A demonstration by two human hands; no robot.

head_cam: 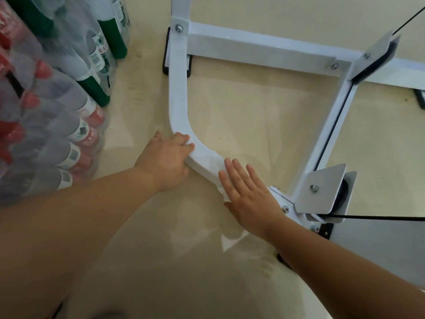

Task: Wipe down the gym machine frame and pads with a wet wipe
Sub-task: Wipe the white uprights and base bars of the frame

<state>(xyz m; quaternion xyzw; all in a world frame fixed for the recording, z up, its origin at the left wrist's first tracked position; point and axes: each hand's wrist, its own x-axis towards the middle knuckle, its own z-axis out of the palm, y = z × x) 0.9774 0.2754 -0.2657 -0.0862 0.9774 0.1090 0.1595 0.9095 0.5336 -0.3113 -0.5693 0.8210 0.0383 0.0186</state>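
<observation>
Down at floor [253,107] level, on the curved white machine frame [177,93]: left hand [166,157] gripping the bend of the bar, fingers [184,140] curled over its top face, thumb out of sight. Just beside it, further along the same bar, right hand [249,194] laid flat, fingers [234,171] straight and slightly spread, pressing down on the bar near the bolted joint. Under the thumb-side edge of that palm, a sliver of white, possibly the wet wipe [222,192]; white on white, so hard to tell apart from the paint. Hands near each other but not touching. Close beyond the right wrist, a grey pulley bracket [319,189] with a black cable [379,218] running off to the right. At the far end of the bar, a black foot pad [166,63] flat on the floor. Off to the left, shrink-wrapped bottles [69,125] with red and green labels, well apart from both hands.
</observation>
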